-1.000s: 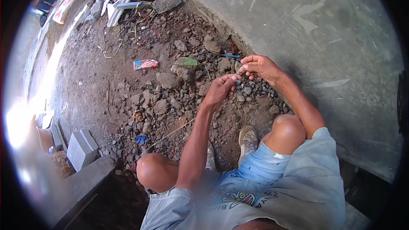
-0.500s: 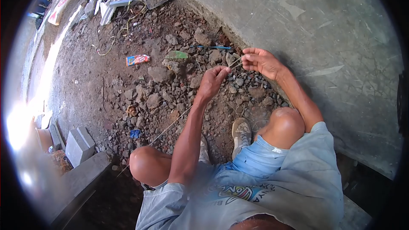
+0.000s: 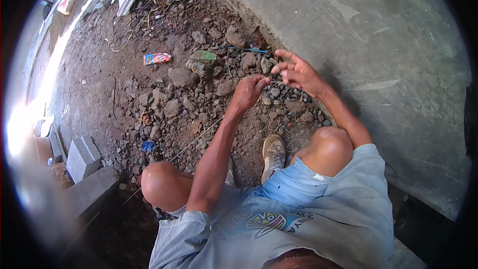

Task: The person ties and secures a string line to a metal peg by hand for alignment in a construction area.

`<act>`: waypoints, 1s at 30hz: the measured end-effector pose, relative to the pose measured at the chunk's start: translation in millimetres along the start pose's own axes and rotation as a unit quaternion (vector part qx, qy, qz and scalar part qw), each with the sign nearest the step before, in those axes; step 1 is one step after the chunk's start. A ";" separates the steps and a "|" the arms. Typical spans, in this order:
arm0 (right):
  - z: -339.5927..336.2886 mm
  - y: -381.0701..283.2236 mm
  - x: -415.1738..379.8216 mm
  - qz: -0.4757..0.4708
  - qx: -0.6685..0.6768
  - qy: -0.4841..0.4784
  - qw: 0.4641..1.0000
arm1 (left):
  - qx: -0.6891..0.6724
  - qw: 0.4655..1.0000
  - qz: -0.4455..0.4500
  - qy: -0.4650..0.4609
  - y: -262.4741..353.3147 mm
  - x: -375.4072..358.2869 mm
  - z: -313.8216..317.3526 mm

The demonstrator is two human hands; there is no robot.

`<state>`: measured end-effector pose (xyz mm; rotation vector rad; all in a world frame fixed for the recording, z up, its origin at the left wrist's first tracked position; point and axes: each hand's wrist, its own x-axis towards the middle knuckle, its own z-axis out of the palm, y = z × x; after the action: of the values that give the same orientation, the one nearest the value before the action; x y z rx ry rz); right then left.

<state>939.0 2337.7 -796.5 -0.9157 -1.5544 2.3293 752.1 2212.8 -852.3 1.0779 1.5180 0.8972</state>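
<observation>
A thin pale string (image 3: 198, 138) runs from the lower left, behind my left forearm, towards my left hand. My left hand (image 3: 250, 91) is closed in a pinch on it above the rubble. Just to its right is my right hand (image 3: 300, 74), its fingers spread and slightly blurred; a short bit of string shows between the two hands. Whether the right fingers touch the string is unclear. Below the hands, a loose loop of string lies near my shoe (image 3: 274, 153).
Stones and rubble (image 3: 181, 77) cover the ground. A concrete wall (image 3: 393, 69) rises on the right. Grey blocks (image 3: 82, 159) stand at the lower left. A red wrapper (image 3: 157, 59), green shard (image 3: 204, 55) and blue strip (image 3: 249, 49) lie ahead; scraps are piled at the top left.
My right hand has opened its fingers and moved slightly lower. My left hand keeps its pinch. The whole view has shifted a little.
</observation>
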 end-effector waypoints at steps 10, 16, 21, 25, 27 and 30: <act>24.5 4.9 -0.4 -0.065 -0.431 -0.001 0.900 | -0.023 0.996 -0.027 -0.082 -8.9 6.1 -0.3; 6.3 34.7 -0.1 0.051 -0.091 0.074 0.992 | -0.013 0.998 -0.009 -0.064 -9.3 13.6 -0.5; -0.5 38.1 -11.2 0.045 0.192 0.061 0.978 | -0.008 0.998 -0.006 -0.059 -12.6 13.6 5.5; -6.2 40.1 -10.8 0.008 0.250 0.093 0.964 | -0.036 0.998 -0.024 -0.052 -5.4 13.5 11.6; -7.5 41.8 -9.3 0.020 0.246 0.112 0.963 | -0.038 0.998 -0.018 -0.046 -8.2 14.1 11.8; -23.6 53.3 -3.5 0.046 0.203 0.165 0.964 | -0.041 0.998 -0.015 -0.049 -18.5 14.4 14.5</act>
<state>964.7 2331.2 -848.5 -1.2033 -0.8798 2.2798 761.8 2220.7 -876.9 1.0234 1.4008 0.8664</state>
